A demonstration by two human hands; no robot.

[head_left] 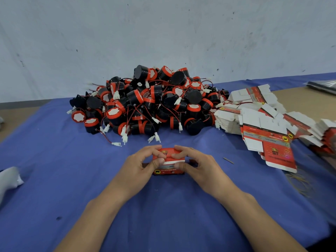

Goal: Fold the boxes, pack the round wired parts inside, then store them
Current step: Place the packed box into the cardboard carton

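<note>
— Where's the box [169, 172] right now?
— Dead centre on the desk [72, 170], in my hands: left hand [143, 160] gripping its nine o'clock end, right hand [196, 163] gripping the three o'clock end, thumbs on the near face
— And the round wired parts [149, 102]?
— Heaped at twelve o'clock by the wall, black and red, wires trailing; flat boxes [263, 131] fanned out at two o'clock

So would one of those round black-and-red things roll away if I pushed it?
Maybe a little: each round part is a short drum, so on its side it could roll. Its wire and white plug would likely drag and stop it. The pile has tangled-looking wires, so neighbours may follow.
</note>
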